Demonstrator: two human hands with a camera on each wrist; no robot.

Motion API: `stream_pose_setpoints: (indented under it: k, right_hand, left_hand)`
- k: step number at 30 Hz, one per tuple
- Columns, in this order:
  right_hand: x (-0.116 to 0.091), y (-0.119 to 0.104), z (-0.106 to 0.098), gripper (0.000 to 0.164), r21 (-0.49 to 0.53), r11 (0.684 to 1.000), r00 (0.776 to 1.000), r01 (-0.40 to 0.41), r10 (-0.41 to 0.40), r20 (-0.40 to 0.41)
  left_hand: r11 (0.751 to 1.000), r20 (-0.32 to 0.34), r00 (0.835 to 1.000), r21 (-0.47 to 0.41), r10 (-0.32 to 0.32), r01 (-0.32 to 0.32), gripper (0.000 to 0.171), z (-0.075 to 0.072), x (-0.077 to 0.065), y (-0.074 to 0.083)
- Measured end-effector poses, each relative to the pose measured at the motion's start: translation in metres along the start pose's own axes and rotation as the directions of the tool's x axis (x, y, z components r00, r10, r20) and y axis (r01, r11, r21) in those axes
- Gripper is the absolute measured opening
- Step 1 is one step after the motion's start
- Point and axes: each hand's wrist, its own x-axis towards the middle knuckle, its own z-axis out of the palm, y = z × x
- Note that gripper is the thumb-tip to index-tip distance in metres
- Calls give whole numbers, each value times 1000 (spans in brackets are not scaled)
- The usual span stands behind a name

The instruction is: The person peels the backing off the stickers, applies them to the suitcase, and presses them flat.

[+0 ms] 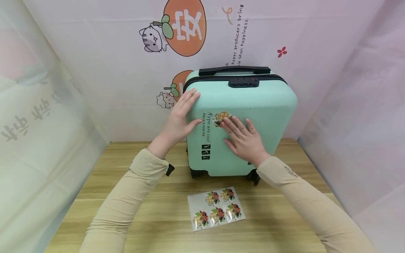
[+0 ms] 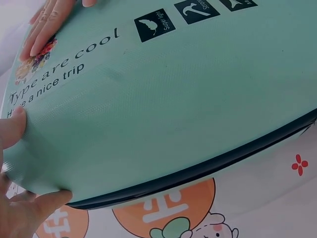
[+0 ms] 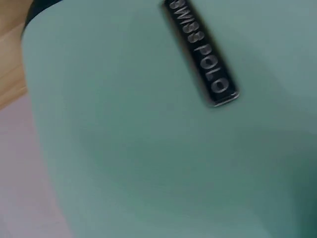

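A mint green suitcase stands upright on the table, its black handle on top. On its front is a colourful fruit sticker, partly covered by the fingertips of my right hand, which lies flat with straight fingers against the shell. My left hand rests along the suitcase's left edge, fingers extended and thumb on the front face. The left wrist view shows the printed lettering beside the sticker. Only the shell and a black name plate appear in the right wrist view; the hand is not seen there.
A sheet of fruit stickers lies on the wooden table in front of the suitcase, with one bare spot at its upper left. Behind the suitcase hangs a printed white cloth, and pale cloth walls stand on both sides.
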Motion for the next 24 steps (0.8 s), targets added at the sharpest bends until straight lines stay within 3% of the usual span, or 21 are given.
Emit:
stream_pose_setpoints:
  k: [3, 5, 10, 13, 20, 24]
  right_hand:
    - [11, -4, 2, 58, -40, 997, 996, 61, -63, -60]
    - [20, -4, 1, 56, -79, 995, 993, 60, -67, -94]
    - [34, 2, -9, 60, -58, 995, 989, -75, 67, -132]
    - [36, 4, -12, 63, -15, 994, 985, -109, 107, -132]
    - [28, -5, -2, 67, -61, 996, 991, 60, -66, -113]
    - [27, -3, -6, 65, -62, 998, 997, -24, 19, -79]
  left_hand:
    - [1000, -13, 1000, 10, 6, -6, 73, -1, 0, 0]
    - [1000, -17, 1000, 14, 12, -11, 73, -1, 1, 1]
    - [1000, 0, 1000, 5, 7, -7, 73, -2, 2, 3]
    - [1000, 0, 1000, 4, 3, -3, 73, -1, 2, 3]
    - [1000, -20, 1000, 6, 8, -8, 74, -1, 0, 3]
    - [1000, -5, 1000, 3, 3, -3, 74, -1, -1, 3]
